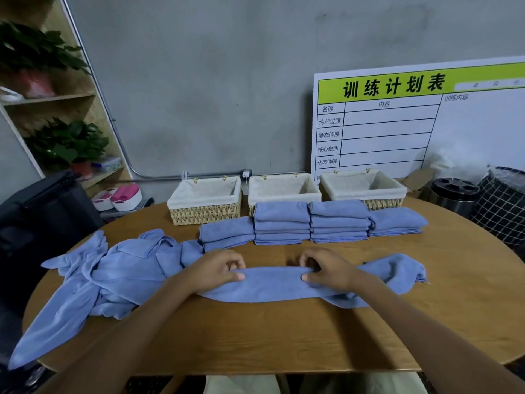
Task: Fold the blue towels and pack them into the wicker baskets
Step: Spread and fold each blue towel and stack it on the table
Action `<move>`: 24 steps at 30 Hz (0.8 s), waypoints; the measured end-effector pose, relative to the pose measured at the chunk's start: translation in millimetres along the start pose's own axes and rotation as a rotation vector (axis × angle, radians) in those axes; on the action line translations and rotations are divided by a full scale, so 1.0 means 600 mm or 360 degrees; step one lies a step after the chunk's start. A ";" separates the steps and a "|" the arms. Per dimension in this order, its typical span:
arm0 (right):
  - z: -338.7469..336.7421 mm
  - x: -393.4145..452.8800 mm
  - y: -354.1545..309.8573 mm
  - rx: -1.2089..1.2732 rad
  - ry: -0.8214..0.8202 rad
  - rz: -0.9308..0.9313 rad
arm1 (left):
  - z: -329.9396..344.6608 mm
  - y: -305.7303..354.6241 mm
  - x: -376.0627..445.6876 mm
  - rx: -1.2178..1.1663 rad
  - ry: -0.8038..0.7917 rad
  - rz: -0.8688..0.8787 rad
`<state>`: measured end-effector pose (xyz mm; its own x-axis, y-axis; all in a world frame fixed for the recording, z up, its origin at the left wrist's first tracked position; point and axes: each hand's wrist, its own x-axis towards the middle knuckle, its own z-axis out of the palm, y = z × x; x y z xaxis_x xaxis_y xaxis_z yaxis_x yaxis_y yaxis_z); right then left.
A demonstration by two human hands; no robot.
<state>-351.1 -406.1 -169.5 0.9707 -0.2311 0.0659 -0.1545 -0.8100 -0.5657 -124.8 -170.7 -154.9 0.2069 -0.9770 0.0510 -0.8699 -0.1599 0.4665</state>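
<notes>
The forearms are reaching in from the near edge of the tabletop (pixel 255 336), and between them the towel (pixel 272 285) being worked is lying as a long, narrow band. The left hand (pixel 216 270) is pinching its far edge with curled fingers and thumb, and the right hand (pixel 326 270) is doing the same just across from it, so both hands are clamped on the cloth, probably to keep the fold tight and the edge straight for the next turn. Out past the left hand, a loose heap of unfolded towels (pixel 93 274) is spilling over the table's edge, waiting its turn. Just beyond both hands, folded towels (pixel 309 223) are sitting in neat stacks, likely staged for packing. Farther still, three lined wicker baskets (pixel 284 189) are standing in a row, all without towels, so packing is not yet begun.
</notes>
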 end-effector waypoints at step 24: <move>-0.182 -0.050 -0.143 0.0253 0.1106 -0.0294 | -0.262 0.111 -0.025 0.0575 0.0754 0.0098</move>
<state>-387.0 -388.4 -33.3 0.6295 -0.4293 0.6476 0.0803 -0.7931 -0.6038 -115.3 -144.8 14.0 0.2561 -0.8302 0.4952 -0.9666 -0.2238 0.1246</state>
